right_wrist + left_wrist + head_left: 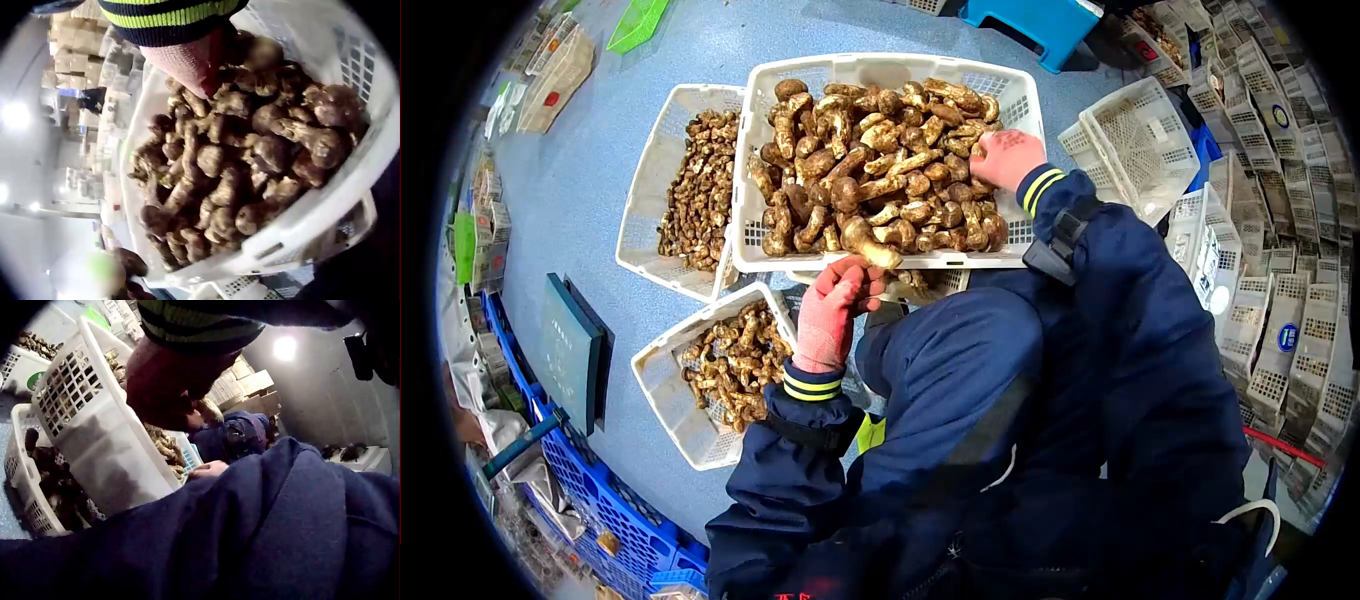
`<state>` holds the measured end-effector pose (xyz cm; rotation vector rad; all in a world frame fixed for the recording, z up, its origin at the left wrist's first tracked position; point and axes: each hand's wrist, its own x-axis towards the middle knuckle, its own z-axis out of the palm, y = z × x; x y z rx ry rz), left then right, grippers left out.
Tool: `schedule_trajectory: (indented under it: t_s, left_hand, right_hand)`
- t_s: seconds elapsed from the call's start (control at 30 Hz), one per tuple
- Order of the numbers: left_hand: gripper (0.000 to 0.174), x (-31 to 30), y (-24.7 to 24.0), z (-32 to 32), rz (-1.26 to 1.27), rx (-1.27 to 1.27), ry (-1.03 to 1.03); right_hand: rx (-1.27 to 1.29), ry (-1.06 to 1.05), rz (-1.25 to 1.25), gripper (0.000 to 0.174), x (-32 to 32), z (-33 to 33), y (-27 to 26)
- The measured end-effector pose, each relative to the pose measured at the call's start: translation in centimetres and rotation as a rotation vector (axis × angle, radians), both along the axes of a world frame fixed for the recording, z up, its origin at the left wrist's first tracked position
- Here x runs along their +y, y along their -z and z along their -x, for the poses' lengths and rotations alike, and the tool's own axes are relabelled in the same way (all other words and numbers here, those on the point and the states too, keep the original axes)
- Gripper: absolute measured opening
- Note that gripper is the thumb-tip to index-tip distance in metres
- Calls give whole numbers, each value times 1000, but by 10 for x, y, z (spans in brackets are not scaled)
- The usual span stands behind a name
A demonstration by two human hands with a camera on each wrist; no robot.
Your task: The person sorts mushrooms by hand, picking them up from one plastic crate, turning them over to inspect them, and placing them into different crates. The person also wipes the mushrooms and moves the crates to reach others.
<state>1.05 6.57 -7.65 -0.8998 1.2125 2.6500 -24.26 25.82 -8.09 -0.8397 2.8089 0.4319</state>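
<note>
A big white basket is heaped with brown mushrooms. My left hand, in a pink glove, pinches one thick pale-stemmed mushroom over the basket's near rim. The left wrist view shows this hand in shadow, with the held mushroom sticking out past the fingers. My right hand, also gloved, reaches into the right side of the heap. Its fingertips are down among the mushrooms, and I cannot tell whether they grip one. In the right wrist view, the glove shows at the heap's far edge.
Left of the big basket stands a white basket of smaller mushrooms. A smaller basket of mushrooms sits beside my left forearm. Stacked white baskets line the right side. A blue stool stands behind, and a blue crate lies lower left.
</note>
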Motion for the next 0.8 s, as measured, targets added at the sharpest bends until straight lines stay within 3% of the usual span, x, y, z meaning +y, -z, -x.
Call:
schedule_trajectory:
  t_s: [0.07, 0.1, 0.13, 0.2, 0.4, 0.47, 0.5, 0.57, 0.67, 0.73, 0.8]
  left_hand:
    - [25, -6, 9, 0, -42, 33, -13]
    - [25, -7, 12, 0, -52, 38, -17]
    - [26, -7, 15, 2, -61, 45, -23]
    - [28, -3, 7, 6, -63, 37, 26]
    - [50, 13, -20, 13, -33, 263, 210]
    - [53, 22, -36, 19, -91, 189, 117]
    - [42, 23, -26, 20, -287, 179, 47]
    - [33, 21, -24, 15, -321, 169, -79]
    - [33, 10, -21, 7, -215, 107, -84]
    - [34, 0, -21, 1, -99, 111, -44]
    - [34, -11, -10, -10, -110, 119, -67]
  right_hand:
    - [-440, 331, 433, 27, 3, 13, -36]
    - [-752, 474, 785, 33, 11, 20, -27]
    - [-938, 547, 1063, 37, 15, 17, -32]
    - [-1024, 484, 1264, 38, 14, 5, -48]
    - [-1037, 232, 1290, 34, -22, -49, -76]
    - [-803, -184, 1062, 31, -35, -77, -93]
    - [-806, -402, 1025, 32, -41, -86, -97]
    - [-653, -824, 946, 33, -47, -89, -95]
    - [-865, -742, 870, 28, -46, -83, -96]
    - [-809, -401, 749, 28, -42, -75, -100]
    - [-756, -174, 892, 29, -37, -54, -79]
